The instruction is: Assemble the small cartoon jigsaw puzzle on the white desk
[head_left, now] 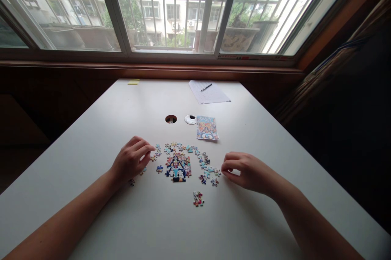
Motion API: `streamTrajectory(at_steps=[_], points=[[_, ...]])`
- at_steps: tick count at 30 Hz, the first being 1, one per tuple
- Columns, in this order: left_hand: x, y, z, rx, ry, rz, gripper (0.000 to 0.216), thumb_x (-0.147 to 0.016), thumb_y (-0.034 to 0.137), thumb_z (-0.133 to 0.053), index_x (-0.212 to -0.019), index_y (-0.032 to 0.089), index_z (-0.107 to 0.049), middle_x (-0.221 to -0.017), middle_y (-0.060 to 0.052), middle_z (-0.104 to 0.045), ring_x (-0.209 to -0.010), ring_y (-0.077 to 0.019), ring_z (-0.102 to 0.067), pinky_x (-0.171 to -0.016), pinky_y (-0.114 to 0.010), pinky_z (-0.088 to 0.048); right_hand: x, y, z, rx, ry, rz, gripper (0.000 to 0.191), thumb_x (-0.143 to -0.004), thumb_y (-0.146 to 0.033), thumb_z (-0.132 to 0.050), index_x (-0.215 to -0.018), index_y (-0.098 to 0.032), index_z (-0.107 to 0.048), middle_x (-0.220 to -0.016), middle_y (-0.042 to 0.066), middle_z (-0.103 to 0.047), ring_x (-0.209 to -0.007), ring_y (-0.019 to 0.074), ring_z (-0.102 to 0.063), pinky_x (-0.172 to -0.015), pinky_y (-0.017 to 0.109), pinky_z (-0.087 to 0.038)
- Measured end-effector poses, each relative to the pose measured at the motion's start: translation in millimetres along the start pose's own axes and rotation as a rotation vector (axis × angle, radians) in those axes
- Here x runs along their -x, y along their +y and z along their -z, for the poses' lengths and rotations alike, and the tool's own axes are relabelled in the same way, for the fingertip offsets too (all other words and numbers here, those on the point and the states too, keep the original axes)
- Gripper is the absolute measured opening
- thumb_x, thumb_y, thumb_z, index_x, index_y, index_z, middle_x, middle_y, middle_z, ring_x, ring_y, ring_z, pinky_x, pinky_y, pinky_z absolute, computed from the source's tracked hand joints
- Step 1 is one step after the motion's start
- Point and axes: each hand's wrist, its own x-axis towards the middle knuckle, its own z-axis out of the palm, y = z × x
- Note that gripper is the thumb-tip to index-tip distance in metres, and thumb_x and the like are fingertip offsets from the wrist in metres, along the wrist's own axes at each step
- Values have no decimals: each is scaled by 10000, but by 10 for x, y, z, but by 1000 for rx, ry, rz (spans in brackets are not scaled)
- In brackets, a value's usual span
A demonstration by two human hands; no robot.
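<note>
A partly joined jigsaw puzzle (pixel 179 167) lies flat on the white table, with loose pieces in an arc around its left, far and right sides. My left hand (pixel 133 157) rests left of it, fingers bent and index finger reaching to loose pieces (pixel 158 151); thumb and index finger stand apart. On the other side, my right hand (pixel 242 170) has thumb and index finger brought together beside light-blue pieces (pixel 210 169). Whatever is between those fingertips is too small to make out. A small joined cluster (pixel 198 199) lies nearer to me. Some pieces are partly hidden by my left hand.
Beyond the puzzle lies a colourful picture sheet (pixel 207 127), beside a round cover (pixel 190 119) and a cable hole (pixel 171 119) in the table (pixel 91 138). Farther back are paper (pixel 210 94), a pen (pixel 206 87) and yellow sticky notes (pixel 133 82), below a barred window.
</note>
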Motion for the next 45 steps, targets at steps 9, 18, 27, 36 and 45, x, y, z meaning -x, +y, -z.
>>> streamTrajectory(at_steps=[9, 18, 27, 36, 45], points=[[2, -1, 8, 3, 2, 5, 210, -891, 76, -579, -1010, 211, -687, -916, -42, -702, -917, -222, -579, -843, -389, -516, -6, -11, 6, 2, -6, 3, 145, -925, -178, -588, -892, -233, -719, -876, 33, -681, -744, 152, -620, -707, 281, -453], [-1, 2, 1, -1, -4, 7, 219, -892, 74, -582, -1020, 219, -685, -921, -41, -702, -919, -226, -578, -846, -387, -513, -2, 11, -15, 0, -18, 1, 140, -918, -180, -602, -912, -241, -728, -889, 28, -684, -754, 153, -623, -721, 285, -459], [5, 7, 7, 1, -3, 8, 212, -895, 75, -586, -1017, 217, -685, -923, -40, -703, -921, -225, -574, -848, -388, -513, -12, -1, -8, -2, -18, 12, 147, -926, -176, -595, -908, -228, -732, -888, 36, -683, -755, 152, -623, -723, 289, -466], [4, 4, 0, -2, 3, 8, 221, -886, 74, -580, -1009, 220, -693, -919, -41, -707, -917, -223, -587, -833, -388, -520, -11, 8, -22, -6, -9, 17, 147, -921, -183, -598, -912, -238, -734, -880, 33, -687, -749, 153, -630, -716, 284, -467], [4, -4, 6, -2, 1, 3, 219, -888, 73, -584, -1014, 220, -687, -921, -40, -706, -919, -226, -583, -836, -389, -519, -12, -2, -19, 1, -23, 9, 150, -926, -188, -597, -920, -238, -738, -891, 37, -689, -761, 158, -631, -728, 291, -472]])
